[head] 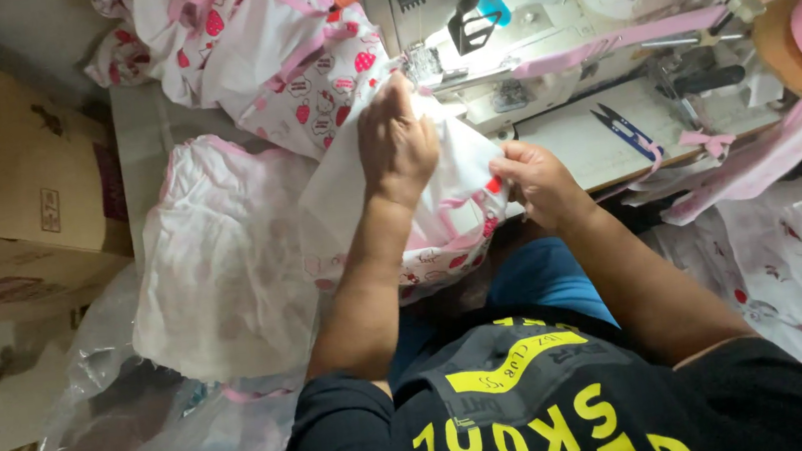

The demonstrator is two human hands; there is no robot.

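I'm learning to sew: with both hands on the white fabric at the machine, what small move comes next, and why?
Probably slide the white fabric further under the presser foot: the left hand presses it flat there, and the right hand pinches its edge.

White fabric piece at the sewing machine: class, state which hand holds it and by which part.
The right hand pinches the white fabric piece at its near right edge; the left hand presses flat on top near the needle.
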